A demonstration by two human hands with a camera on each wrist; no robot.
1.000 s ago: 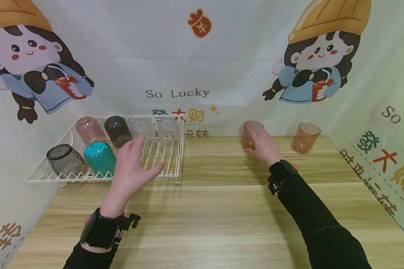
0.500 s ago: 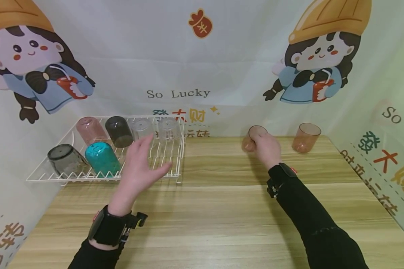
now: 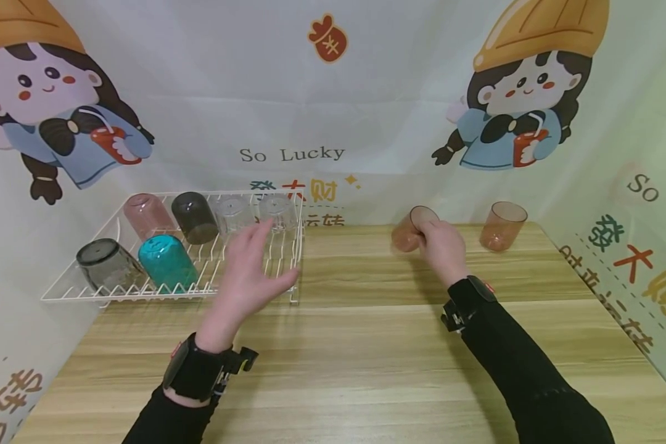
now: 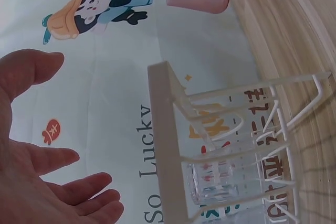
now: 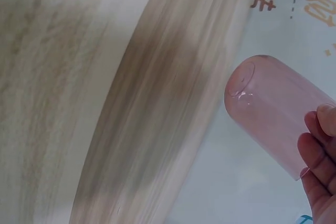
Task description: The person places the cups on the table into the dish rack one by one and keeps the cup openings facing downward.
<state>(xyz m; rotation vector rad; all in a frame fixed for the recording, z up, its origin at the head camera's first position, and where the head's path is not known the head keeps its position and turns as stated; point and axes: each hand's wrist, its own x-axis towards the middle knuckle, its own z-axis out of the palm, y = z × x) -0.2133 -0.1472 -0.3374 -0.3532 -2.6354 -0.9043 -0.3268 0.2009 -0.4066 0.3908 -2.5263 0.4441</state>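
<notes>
My right hand pinches a clear pinkish-orange tumbler near its rim, thumb and fingers on either side of the wall. The tumbler leans, its base pointing down and left, seen also in the right wrist view, where its rounded base faces away from the fingers. My left hand hovers over the right part of the white wire rack, thumb spread from the fingers and nothing held. A second tumbler of the same colour stands upright to the right of my right hand.
On the rack sit upturned glasses: a pink one, a dark one, two clear ones, a teal one and a tilted grey one. A printed cloth hangs behind the wooden table.
My right hand has gripped the tumbler's rim side and tipped it from upright, base swinging left. My left hand has drifted right over the rack, staying spread.
</notes>
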